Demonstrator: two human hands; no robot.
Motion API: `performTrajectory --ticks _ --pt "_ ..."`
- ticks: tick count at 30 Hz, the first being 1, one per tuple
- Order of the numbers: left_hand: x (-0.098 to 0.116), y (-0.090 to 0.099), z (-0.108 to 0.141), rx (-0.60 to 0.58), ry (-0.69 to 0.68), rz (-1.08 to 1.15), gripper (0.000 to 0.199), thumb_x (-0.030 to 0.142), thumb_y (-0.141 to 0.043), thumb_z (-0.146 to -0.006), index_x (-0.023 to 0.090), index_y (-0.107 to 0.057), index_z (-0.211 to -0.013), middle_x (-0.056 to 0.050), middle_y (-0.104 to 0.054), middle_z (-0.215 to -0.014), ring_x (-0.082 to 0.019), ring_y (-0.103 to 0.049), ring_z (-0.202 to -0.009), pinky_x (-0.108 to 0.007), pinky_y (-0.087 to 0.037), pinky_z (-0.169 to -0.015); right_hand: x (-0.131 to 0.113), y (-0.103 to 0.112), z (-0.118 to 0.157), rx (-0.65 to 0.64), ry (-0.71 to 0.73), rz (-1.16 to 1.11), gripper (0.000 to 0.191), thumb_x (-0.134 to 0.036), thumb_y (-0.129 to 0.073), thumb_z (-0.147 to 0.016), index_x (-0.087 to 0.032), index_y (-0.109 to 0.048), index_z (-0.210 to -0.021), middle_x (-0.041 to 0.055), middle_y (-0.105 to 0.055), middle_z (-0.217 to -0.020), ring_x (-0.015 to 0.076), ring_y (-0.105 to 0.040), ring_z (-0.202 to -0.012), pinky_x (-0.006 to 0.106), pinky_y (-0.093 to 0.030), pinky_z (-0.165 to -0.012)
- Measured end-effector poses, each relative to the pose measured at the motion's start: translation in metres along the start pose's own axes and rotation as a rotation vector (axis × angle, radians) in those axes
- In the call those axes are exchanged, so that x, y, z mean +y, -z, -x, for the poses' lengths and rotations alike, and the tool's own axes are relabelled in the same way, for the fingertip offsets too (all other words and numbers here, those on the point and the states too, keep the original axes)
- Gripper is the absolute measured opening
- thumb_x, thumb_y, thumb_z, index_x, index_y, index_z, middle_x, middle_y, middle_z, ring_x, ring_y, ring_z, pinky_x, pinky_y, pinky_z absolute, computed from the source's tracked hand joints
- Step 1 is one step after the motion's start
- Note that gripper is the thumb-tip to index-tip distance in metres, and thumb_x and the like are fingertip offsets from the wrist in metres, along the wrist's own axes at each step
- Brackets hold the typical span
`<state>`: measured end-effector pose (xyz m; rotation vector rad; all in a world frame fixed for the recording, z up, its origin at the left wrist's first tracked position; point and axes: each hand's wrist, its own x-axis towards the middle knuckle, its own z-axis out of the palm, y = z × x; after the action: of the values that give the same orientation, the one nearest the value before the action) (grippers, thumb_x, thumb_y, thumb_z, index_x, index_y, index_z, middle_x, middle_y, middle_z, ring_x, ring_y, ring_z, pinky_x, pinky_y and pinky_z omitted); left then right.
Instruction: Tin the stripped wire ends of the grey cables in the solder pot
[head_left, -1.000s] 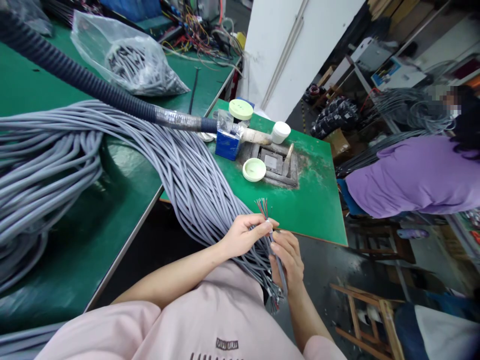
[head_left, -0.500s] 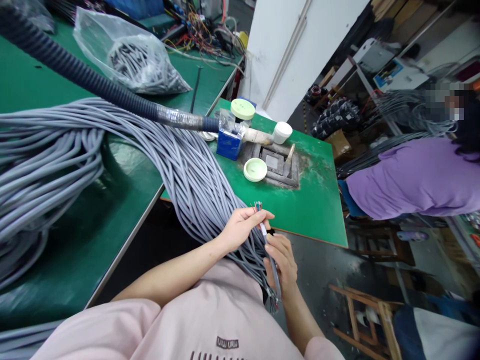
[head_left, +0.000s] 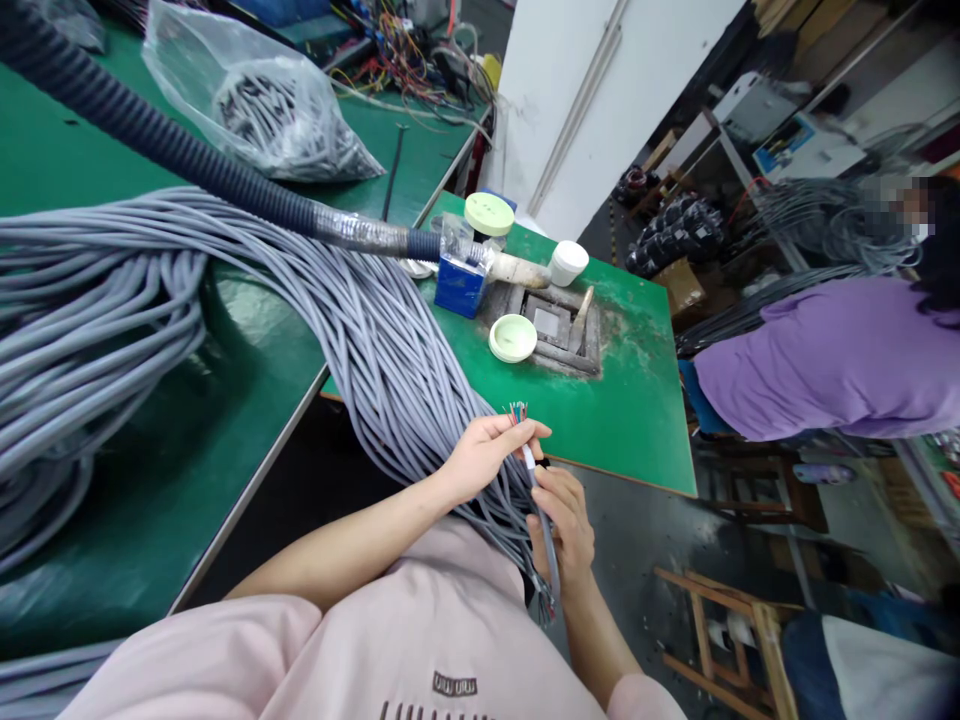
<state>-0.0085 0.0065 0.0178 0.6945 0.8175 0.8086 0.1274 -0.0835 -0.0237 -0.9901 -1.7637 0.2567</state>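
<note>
My left hand [head_left: 499, 450] pinches the end of a grey cable [head_left: 550, 545], where thin coloured wires [head_left: 517, 411] fan out above the fingers. Just below, my right hand [head_left: 564, 515] wraps its fingers round the same cable, under a white section of it. A thick bundle of grey cables [head_left: 397, 350] runs from the left table down to my lap, passing beneath my left hand. More wire ends [head_left: 545, 603] show at the bundle's lower end, beneath my right hand.
On the green table [head_left: 630, 430] stand a blue box [head_left: 459, 287], a pale green dish [head_left: 513, 339], a white cup [head_left: 568, 262] and a soiled square fixture [head_left: 551, 325]. A dark hose [head_left: 225, 185] crosses above the cables. A person in purple [head_left: 832, 360] is at the right.
The view has shifted very slightly. Both hands keep their hold on the cable, almost unmoved.
</note>
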Motion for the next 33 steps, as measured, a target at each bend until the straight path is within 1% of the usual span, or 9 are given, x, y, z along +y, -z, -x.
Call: performTrajectory --ticks 6,11,20,28,33 --pt "0.000 -0.001 0.000 -0.002 0.008 -0.010 0.048 0.054 -0.074 -0.068 0.010 -0.073 -0.086 -0.004 -0.067 -0.068 -0.009 -0.057 -0.060 -0.022 -0.044 -0.063 -0.001 0.000 0.001 0.009 -0.016 0.025 0.040 -0.008 -0.052 -0.086 -0.014 -0.052 -0.126 0.0168 -0.060 -0.121 0.0273 -0.056 -0.112 0.052 -0.050 -0.089" --pt "-0.004 0.001 -0.001 -0.020 0.010 0.003 0.047 0.053 -0.071 -0.071 0.010 -0.073 -0.091 -0.004 -0.067 -0.070 -0.010 -0.057 -0.062 -0.022 -0.043 -0.065 -0.002 0.001 0.003 0.002 -0.045 0.064 0.039 -0.009 -0.052 -0.086 -0.015 -0.051 -0.125 0.0160 -0.061 -0.119 0.0264 -0.056 -0.112 0.051 -0.051 -0.088" --pt "-0.006 0.002 -0.001 -0.022 0.023 0.024 0.038 0.044 -0.068 -0.076 0.010 -0.073 -0.092 -0.007 -0.069 -0.075 -0.012 -0.058 -0.064 -0.024 -0.043 -0.065 0.001 0.001 0.007 0.029 -0.048 0.068 0.041 -0.008 -0.051 -0.086 -0.014 -0.051 -0.126 0.0157 -0.060 -0.122 0.0267 -0.056 -0.113 0.052 -0.050 -0.090" --pt "-0.007 0.001 -0.001 -0.017 0.043 0.075 0.039 0.043 -0.070 -0.073 0.009 -0.073 -0.092 -0.007 -0.069 -0.074 -0.012 -0.059 -0.062 -0.025 -0.045 -0.065 0.003 -0.003 0.012 0.098 -0.089 0.090 0.038 -0.015 -0.046 -0.091 -0.019 -0.049 -0.128 0.0134 -0.061 -0.122 0.0259 -0.058 -0.111 0.051 -0.052 -0.087" --pt "-0.008 0.001 -0.001 -0.011 0.053 0.098 0.039 0.043 -0.071 -0.073 0.009 -0.073 -0.093 -0.008 -0.071 -0.076 -0.012 -0.060 -0.062 -0.024 -0.046 -0.064 0.005 -0.005 0.014 0.105 -0.115 0.075 0.039 -0.015 -0.045 -0.091 -0.017 -0.048 -0.130 0.0139 -0.059 -0.125 0.0264 -0.056 -0.115 0.050 -0.051 -0.089"
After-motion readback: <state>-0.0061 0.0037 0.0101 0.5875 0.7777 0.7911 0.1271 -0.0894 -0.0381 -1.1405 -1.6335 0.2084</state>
